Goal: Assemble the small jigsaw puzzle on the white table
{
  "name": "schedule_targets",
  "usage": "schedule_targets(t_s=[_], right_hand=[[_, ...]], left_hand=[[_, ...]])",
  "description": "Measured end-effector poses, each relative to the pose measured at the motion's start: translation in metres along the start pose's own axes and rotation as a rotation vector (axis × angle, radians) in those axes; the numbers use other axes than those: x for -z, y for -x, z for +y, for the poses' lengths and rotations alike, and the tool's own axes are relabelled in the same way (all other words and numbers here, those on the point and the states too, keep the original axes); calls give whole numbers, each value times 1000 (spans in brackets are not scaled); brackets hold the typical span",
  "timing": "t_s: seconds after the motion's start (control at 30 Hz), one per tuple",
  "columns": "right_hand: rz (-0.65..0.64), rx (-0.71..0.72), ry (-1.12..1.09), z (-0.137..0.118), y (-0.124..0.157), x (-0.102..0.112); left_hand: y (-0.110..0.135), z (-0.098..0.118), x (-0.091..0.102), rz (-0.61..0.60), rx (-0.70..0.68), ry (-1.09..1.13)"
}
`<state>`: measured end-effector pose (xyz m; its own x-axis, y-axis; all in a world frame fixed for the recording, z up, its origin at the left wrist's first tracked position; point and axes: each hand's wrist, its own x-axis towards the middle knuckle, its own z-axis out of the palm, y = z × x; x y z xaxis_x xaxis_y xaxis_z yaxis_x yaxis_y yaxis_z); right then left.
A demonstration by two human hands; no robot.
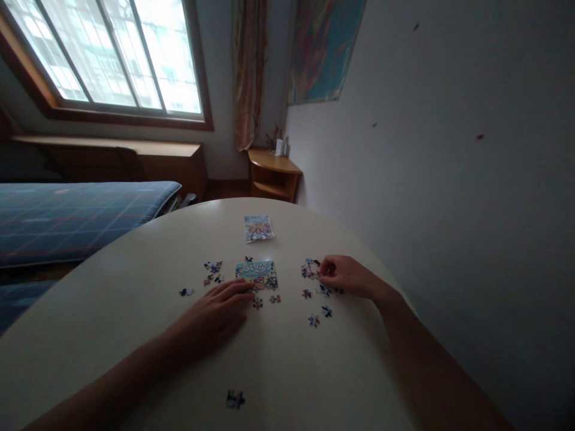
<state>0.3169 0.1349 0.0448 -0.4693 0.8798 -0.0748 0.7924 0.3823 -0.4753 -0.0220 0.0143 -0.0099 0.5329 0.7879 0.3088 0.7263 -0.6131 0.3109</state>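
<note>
On the white table, my left hand (220, 311) lies palm down with its fingers stretched out. Its fingertips rest at the lower left edge of a partly assembled jigsaw puzzle (256, 270), colourful with lettering along its top, and cover that corner. To the right, my right hand (348, 275) has its fingers curled into a pinch beside a cluster of jigsaw pieces (309, 269). What those fingertips hold, if anything, is hidden. Loose pieces lie just below the puzzle, such as one piece (257, 303), and below my right hand, such as another piece (314, 321).
Several pieces (213, 267) lie left of the puzzle, with a dark-and-white piece (186, 292) farther out. One piece (235, 399) sits near me. A printed picture sheet (259, 228) lies beyond the puzzle. A wall (449, 179) stands right of the table, a bed (81, 221) left.
</note>
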Motion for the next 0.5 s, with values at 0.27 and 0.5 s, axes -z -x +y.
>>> schedule_targets(t_s=[0.27,0.5], right_hand=[[60,-30,31,3,1,3],[245,-21,81,9,-10,-11]], left_hand=[[0,1,1,-10,-4,-4],[0,-2,-2,2,-10,-8]])
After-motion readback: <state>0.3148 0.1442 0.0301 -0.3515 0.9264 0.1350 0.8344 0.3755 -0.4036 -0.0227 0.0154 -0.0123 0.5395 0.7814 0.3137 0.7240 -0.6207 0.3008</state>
